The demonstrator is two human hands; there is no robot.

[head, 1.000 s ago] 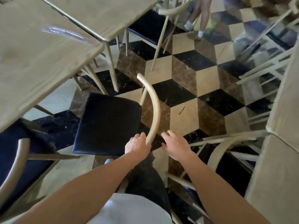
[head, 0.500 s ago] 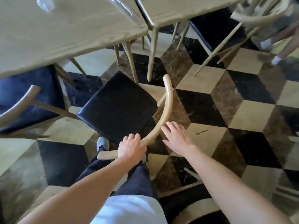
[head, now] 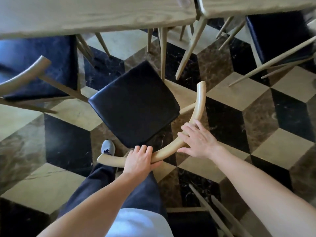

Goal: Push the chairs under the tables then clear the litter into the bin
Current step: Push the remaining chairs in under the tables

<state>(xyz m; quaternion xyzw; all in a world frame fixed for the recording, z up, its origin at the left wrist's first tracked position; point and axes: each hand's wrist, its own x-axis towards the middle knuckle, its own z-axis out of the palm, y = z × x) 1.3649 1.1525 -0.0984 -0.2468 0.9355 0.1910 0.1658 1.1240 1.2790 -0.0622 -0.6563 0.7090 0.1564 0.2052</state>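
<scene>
A wooden chair with a black padded seat [head: 135, 106] and a curved pale backrest [head: 196, 115] stands turned at an angle in front of a pale wooden table [head: 95, 14]. Only the far corner of the seat reaches near the table's legs. My left hand [head: 140, 159] is wrapped around the near end of the backrest. My right hand [head: 198, 141] lies over the middle of the backrest, fingers spread and curled on it. A transparent litter item [head: 183, 0] shows at the table's far edge, mostly cut off.
A second black-seated chair [head: 39, 65] sits partly under the table at the left. Another table [head: 253, 4] and chair [head: 280, 35] are at the upper right. Chair legs [head: 213, 214] lie behind me at the lower right. My shoe [head: 108, 147] rests on the chequered floor.
The chair has swung round towards the table while I stepped with it. My left hand kept its hold on the backrest; my right hand came from beside it to rest on it.
</scene>
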